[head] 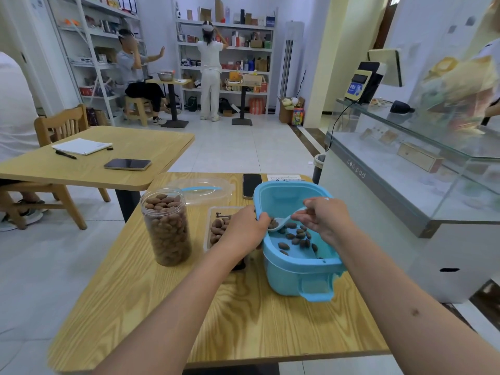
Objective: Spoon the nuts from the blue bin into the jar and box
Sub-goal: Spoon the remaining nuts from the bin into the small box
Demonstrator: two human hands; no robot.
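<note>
Counter (151,307): light wood-grain top, rounded corners. Items standing directly on it:
- clear plastic jar (167,228), upright, left side, nearly full of brown nuts;
- clear shallow box (216,228), just right of the jar, partly filled with nuts;
- blue bin (297,272), right side, touching or just beside the box;
- clear lid (203,189) with blue strip, far edge;
- dark phone (251,185), face up, beside the lid;
- white paper (284,176), far right corner.

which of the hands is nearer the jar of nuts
Left. The left hand grips the blue bin's near-left rim, just right of the jar; the right hand holds the spoon inside the bin, farther away.
</note>
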